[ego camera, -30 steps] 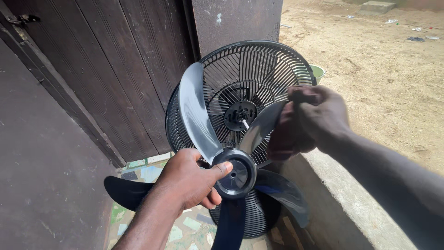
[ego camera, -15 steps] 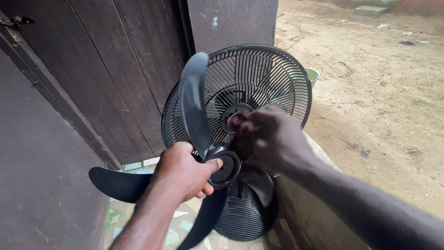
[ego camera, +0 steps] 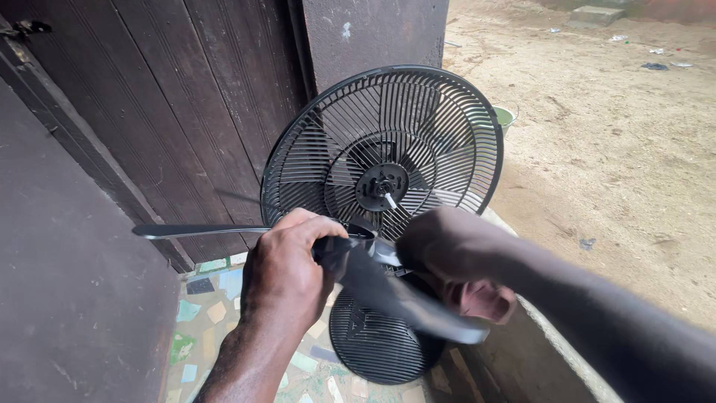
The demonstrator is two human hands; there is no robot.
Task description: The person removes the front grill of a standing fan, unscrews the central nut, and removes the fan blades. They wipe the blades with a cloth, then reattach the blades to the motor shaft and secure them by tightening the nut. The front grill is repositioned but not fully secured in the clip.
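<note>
Left hand (ego camera: 287,272) clamped around the hub of a dark fan blade (ego camera: 388,287), fingers curled over the top. Right hand (ego camera: 455,261) wrapped under the same blade from the other side, gripping it. Blade held tilted nearly flat, just in front of and below the round wire guard (ego camera: 298,160), one vane sticking out left, another drooping toward the lower right. Bare metal shaft (ego camera: 390,200) at the guard's centre, apart from the blade. Second wire guard (ego camera: 373,347) low behind the hands, above the mosaic floor (ego camera: 209,313). Wooden door (ego camera: 186,97) behind.
</note>
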